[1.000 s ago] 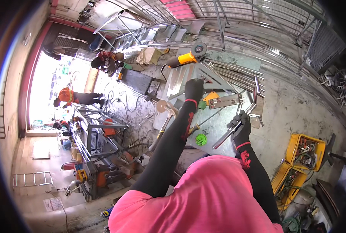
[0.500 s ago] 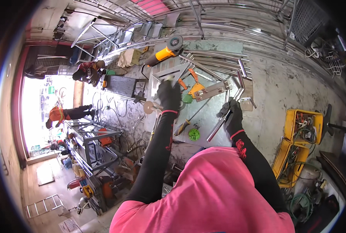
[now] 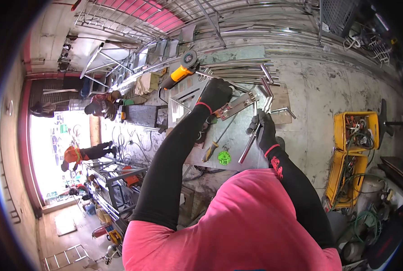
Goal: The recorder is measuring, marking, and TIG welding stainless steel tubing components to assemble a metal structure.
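On the bench, right hand (image 3: 265, 131) still grips steel tube (image 3: 254, 135); left hand (image 3: 216, 92) has reached farther.

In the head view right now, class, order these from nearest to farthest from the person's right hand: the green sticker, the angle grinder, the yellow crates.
1. Green sticker: just lower left of the right hand, on the metal plate.
2. Angle grinder: upper left, beyond the left hand.
3. Yellow crates: far right, on the floor. The grinder and crates are close to call.
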Demonstrator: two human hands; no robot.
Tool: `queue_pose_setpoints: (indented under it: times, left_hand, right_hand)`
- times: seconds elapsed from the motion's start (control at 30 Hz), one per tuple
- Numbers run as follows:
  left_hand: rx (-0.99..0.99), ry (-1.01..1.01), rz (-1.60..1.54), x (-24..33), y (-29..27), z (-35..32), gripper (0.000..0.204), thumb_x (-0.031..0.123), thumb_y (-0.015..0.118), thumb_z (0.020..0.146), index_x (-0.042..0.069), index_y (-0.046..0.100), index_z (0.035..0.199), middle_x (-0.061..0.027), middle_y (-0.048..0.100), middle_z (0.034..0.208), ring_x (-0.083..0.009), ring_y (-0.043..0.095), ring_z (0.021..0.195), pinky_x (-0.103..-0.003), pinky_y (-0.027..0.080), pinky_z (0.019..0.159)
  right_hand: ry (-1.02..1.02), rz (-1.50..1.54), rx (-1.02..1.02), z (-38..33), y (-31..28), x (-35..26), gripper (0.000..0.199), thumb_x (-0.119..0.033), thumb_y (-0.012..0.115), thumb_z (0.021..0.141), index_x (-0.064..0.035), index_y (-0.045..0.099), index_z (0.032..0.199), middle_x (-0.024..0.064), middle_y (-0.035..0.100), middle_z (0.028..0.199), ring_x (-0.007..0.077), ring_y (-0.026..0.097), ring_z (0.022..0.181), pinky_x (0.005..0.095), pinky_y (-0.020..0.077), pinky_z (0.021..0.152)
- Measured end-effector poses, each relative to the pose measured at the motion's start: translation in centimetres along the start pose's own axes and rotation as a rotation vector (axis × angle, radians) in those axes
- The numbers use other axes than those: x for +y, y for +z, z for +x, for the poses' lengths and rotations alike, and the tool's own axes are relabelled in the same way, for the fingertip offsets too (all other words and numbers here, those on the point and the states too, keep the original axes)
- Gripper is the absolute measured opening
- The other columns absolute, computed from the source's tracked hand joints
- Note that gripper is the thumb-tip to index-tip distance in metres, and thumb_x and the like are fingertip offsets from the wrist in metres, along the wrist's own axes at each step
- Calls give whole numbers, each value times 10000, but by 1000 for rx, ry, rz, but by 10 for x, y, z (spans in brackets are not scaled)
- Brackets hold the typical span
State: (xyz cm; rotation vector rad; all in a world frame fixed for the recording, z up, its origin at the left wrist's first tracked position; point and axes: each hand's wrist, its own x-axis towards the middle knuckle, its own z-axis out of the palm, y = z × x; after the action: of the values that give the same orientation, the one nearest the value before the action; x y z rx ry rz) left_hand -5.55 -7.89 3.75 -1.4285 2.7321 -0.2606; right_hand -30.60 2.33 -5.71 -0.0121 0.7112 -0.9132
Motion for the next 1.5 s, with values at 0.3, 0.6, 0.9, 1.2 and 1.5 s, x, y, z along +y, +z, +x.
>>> queue_pose_setpoints:
  times: [0.3,0.6,0.9,1.2,1.5]
  left_hand:
    - [355,-628,-437,-8,-44,-37,189,246,698,953,60,694,925,-183,669,810,-414,697,828,-543,538,720]
    - [684,-1229,-2116,139,-61,-196,249,214,562,1082,5,665,1169,-59,679,885,-128,651,745,-292,485,612]
    - [562,-1290,-2038,160,-39,-215,400,327,572,1130,-7,642,1340,-12,643,859,-110,587,683,-273,501,610]
    - [629,-1203,-2464,161,-10,-202,227,186,633,1059,-18,616,1158,-181,759,1075,-218,729,796,-338,599,659]
    - [331,-1194,-2385,168,-6,-205,328,232,656,1066,-4,638,1294,-99,700,1047,-134,641,797,-252,508,633]
  right_hand:
    - [-52,-63,-14,-5,7,-2,168,-335,579,1099,-170,601,1121,10,602,839,182,609,645,449,558,619]
    - [-43,-63,-114,-4,4,-4,178,-322,586,1100,-155,616,1155,7,580,865,186,575,690,468,567,672]
    - [-82,-155,-147,-5,4,-1,275,-411,549,1133,-148,617,1177,-24,534,829,170,556,685,474,559,696]
    - [-53,-101,-147,-13,16,-3,270,-406,529,1137,-144,594,1128,-22,532,820,185,564,669,517,592,690]
    - [-101,-103,-140,-7,9,-4,284,-402,560,1129,-128,616,1178,-3,572,861,190,584,708,527,604,647]
